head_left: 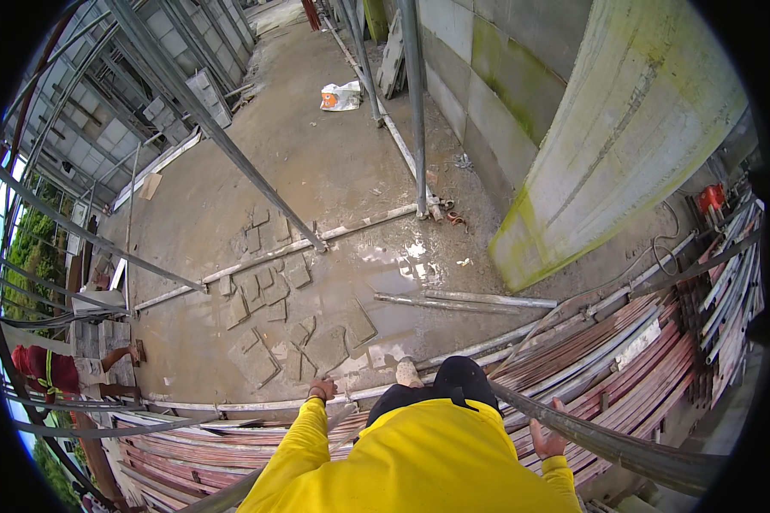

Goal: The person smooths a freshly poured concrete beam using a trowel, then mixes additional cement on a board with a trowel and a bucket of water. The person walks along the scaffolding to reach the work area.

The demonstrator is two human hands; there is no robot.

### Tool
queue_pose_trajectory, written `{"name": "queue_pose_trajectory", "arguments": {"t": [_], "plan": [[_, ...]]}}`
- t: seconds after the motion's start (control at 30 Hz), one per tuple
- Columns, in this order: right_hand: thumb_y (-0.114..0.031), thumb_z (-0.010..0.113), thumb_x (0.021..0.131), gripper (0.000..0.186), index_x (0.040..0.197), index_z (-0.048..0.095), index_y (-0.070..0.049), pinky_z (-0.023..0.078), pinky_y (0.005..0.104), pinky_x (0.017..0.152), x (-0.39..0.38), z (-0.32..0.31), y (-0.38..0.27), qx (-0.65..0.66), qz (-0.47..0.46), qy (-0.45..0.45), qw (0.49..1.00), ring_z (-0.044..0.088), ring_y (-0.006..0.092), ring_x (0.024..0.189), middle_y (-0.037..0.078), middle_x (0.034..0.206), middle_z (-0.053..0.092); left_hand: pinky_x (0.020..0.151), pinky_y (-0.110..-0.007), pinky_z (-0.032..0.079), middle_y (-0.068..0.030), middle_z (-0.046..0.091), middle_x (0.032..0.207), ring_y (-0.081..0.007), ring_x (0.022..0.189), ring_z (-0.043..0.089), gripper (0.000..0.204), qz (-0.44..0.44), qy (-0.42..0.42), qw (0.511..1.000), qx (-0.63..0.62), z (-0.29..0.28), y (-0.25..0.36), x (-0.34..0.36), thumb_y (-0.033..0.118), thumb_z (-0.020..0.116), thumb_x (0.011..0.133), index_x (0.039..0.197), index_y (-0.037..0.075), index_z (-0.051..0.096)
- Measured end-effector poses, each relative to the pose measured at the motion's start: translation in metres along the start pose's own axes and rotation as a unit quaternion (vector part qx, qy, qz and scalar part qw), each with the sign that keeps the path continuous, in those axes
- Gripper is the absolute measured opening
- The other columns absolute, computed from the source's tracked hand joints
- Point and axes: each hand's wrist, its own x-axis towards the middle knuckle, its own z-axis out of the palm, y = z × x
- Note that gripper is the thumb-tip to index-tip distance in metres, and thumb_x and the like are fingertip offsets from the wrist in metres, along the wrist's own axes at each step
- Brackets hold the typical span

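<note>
My left hand is held out in front, its fingers loosely apart with nothing visible in them. It is above a pale pipe that runs along the near edge of the wet floor. At my right side, a grey metal pole slants across the view. My right hand is beside and partly behind that pole, with a fingertip showing past its far side. Its fingers look stretched apart, though the pole covers part of them; whether they touch it I cannot tell. Both arms wear yellow sleeves.
Long reddish and grey pipes lie stacked around me. Broken flat slabs are scattered on the muddy floor. Slanted props and a mossy concrete column stand ahead. A white sack lies farther off. Another person bends at left.
</note>
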Motion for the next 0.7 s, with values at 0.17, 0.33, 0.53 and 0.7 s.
{"name": "queue_pose_trajectory", "arguments": {"t": [0.17, 0.33, 0.53, 0.7], "plan": [[-0.045, 0.078, 0.083, 0.086, 0.149, 0.047, 0.0, 0.039, 0.0421, 0.116, -0.041, 0.118, 0.086, -0.148, 0.369, -0.53, 0.749, 0.052, 0.0343, 0.137, 0.021, 0.145, 0.056, 0.088, -0.059, 0.055, -0.0161, 0.072, 0.117, -0.0356, 0.118, 0.067, 0.025, 0.22, -0.071, 0.943, 0.24, -0.016, 0.115, 0.105, 0.025, 0.058, 0.096, 0.118, 0.013, 0.062], [-0.045, 0.077, 0.083, 0.081, 0.145, 0.05, -0.001, 0.041, 0.0425, 0.113, 0.141, 0.22, 0.019, -0.019, 0.398, -0.43, 0.81, 0.054, 0.0337, 0.134, 0.02, 0.141, 0.058, 0.068, -0.049, 0.053, -0.0119, 0.07, 0.103, -0.0329, 0.083, 0.067, 0.029, 0.036, -0.143, 0.989, 0.002, 0.068, 0.26, 0.134, 0.03, 0.056, 0.099, 0.126, 0.017, 0.058], [-0.044, 0.076, 0.082, 0.075, 0.14, 0.053, -0.002, 0.043, 0.043, 0.109, 0.429, 0.331, -0.087, 0.075, 0.23, -0.417, 0.876, 0.056, 0.033, 0.13, 0.019, 0.137, 0.06, 0.1, -0.043, 0.054, -0.0134, 0.065, 0.14, -0.0344, 0.124, 0.063, 0.052, 0.177, -0.082, 0.74, 0.644, 0.041, 0.301, 0.171, 0.039, 0.048, 0.097, 0.138, 0.011, 0.064], [-0.043, 0.076, 0.082, 0.07, 0.136, 0.056, -0.004, 0.044, 0.0434, 0.106, 0.616, 0.366, -0.171, 0.114, 0.133, -0.397, 0.901, 0.058, 0.0324, 0.126, 0.018, 0.134, 0.062, 0.113, -0.045, 0.044, -0.0157, 0.062, 0.143, -0.0359, 0.133, 0.057, 0.05, 0.085, -0.032, 0.88, 0.466, 0.051, 0.435, 0.196, 0.044, 0.043, 0.101, 0.131, 0.014, 0.069]]}}
